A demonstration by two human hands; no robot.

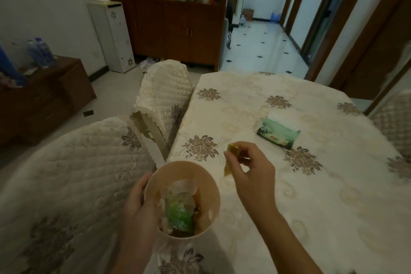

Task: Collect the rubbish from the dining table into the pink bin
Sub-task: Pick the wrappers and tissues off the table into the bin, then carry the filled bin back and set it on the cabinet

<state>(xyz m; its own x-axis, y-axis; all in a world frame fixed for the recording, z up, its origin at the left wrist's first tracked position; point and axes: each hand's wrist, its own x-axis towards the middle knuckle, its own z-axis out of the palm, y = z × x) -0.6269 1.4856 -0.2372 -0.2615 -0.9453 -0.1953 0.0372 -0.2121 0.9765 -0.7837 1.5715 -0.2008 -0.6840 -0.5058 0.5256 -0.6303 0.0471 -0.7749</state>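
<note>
**Wrapper held over table edge, bin part filled**

Left hand (139, 207): closed around the near-left rim of the pink bin (213, 191), thumb inside the rim, fingers outside the wall; the bin is held at the near-left edge of the dining table (311, 196), its mouth facing up toward the camera; whether its base rests on anything cannot be told.

Bin contents: a green and clear plastic wrapper (179, 210) lies in the middle; darker scraps sit beside it on the right, too dim to identify.

Right hand (251, 169): raised above the tablecloth just right of the bin; thumb and forefinger pinched on a small yellowish wrapper (231, 158), which hangs down from the grip; the remaining fingers are curled loosely; the wrapper is above the cloth, close to the bin rim but not over the opening.

Table surface: covered with a cream embroidered cloth bearing brown flower motifs; a green and white tissue pack (278, 132) lies flat further out, well apart from both hands; no contact with it.

Surroundings: two chairs with quilted cream covers stand to the left of the table, the nearer chair (73, 176) beside the left forearm, the farther chair (165, 93) against the table's left edge; a wooden cabinet (178, 26) stands at the back wall with bottles on its shelf.
</note>
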